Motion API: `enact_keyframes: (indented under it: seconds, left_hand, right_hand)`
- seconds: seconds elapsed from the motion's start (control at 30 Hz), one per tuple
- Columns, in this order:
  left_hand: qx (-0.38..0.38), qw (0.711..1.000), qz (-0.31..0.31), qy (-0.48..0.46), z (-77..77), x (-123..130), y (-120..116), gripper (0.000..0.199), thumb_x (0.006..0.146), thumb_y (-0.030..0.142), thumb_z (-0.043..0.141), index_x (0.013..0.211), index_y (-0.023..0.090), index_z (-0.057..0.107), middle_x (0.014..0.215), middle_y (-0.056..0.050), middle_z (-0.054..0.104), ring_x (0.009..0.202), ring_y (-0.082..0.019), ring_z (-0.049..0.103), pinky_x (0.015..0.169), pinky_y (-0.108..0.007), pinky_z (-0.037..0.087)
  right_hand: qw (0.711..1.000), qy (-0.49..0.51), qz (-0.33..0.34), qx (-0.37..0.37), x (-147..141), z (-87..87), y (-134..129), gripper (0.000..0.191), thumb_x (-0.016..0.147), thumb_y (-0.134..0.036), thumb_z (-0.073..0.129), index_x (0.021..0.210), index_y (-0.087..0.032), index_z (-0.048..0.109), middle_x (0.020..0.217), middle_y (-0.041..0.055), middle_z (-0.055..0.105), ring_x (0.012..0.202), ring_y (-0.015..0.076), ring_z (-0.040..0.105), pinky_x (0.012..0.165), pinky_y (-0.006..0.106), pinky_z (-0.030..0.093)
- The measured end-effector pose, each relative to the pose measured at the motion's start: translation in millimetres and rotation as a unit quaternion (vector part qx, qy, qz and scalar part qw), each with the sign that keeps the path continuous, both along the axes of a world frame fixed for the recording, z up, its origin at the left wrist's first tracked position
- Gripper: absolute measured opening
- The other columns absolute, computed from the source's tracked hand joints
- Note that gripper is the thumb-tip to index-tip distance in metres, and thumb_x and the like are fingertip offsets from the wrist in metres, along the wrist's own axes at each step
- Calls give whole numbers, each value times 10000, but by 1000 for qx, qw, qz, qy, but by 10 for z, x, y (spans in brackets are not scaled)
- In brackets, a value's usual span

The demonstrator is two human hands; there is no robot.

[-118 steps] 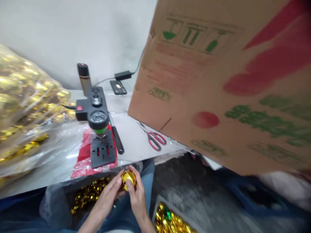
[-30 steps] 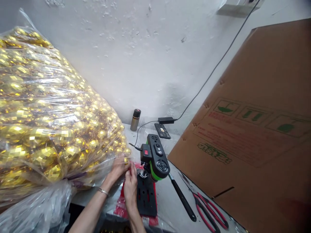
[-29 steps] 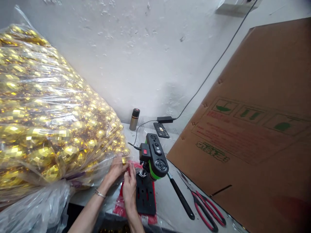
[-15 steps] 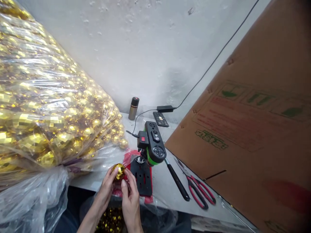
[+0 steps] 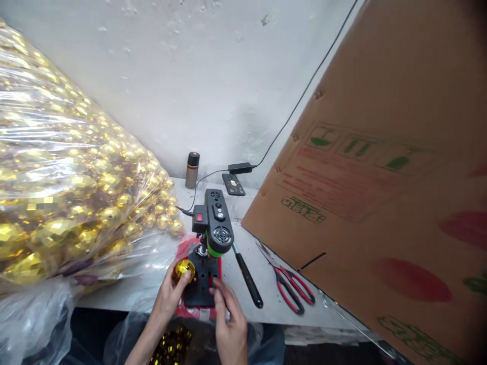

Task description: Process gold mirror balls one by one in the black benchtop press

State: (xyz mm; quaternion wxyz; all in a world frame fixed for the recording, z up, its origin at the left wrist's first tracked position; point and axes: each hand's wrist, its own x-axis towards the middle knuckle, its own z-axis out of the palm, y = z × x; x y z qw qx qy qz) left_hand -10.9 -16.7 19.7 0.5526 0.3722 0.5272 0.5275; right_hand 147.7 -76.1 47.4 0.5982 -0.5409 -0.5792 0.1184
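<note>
My left hand [image 5: 167, 294] is closed around a shiny gold mirror-faceted ball [image 5: 185, 271], held at the left edge of a small drill press's black slotted base [image 5: 202, 294]. My right hand [image 5: 230, 319] is apart from the ball, in front of the base's right corner. Its thumb and fingertips are drawn together; whatever they pinch is too small to make out. Above the base stands the black and green drill press head [image 5: 218, 223] with a red switch. Its black-handled lever [image 5: 249, 281] slants down to the right.
A huge clear plastic bag of gold balls [image 5: 95, 203] fills the left. Red-handled scissors [image 5: 291, 289] lie on the right, beside a big cardboard box [image 5: 361, 177]. Behind the press are a spray can [image 5: 192, 170], a phone [image 5: 233, 184] and a power adapter [image 5: 241, 168]. More gold pieces [image 5: 175, 344] show below the table edge.
My right hand has come off the ball and moved right, to the front of the base. The ball stays in my left hand. The view has turned slightly right.
</note>
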Motion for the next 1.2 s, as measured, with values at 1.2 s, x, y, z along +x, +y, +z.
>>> enact_keyframes:
  seconds: [1.2]
  left_hand:
    - [194, 907, -154, 342, 34, 347, 278, 396, 696, 306, 803, 1068, 213, 706, 1059, -104, 752, 1040, -365, 688, 964, -518, 536]
  right_hand:
    - [971, -147, 37, 185, 306, 1175, 126, 196, 1061, -284, 546, 1136, -208, 711, 927, 80, 773, 850, 199, 765, 702, 317, 630]
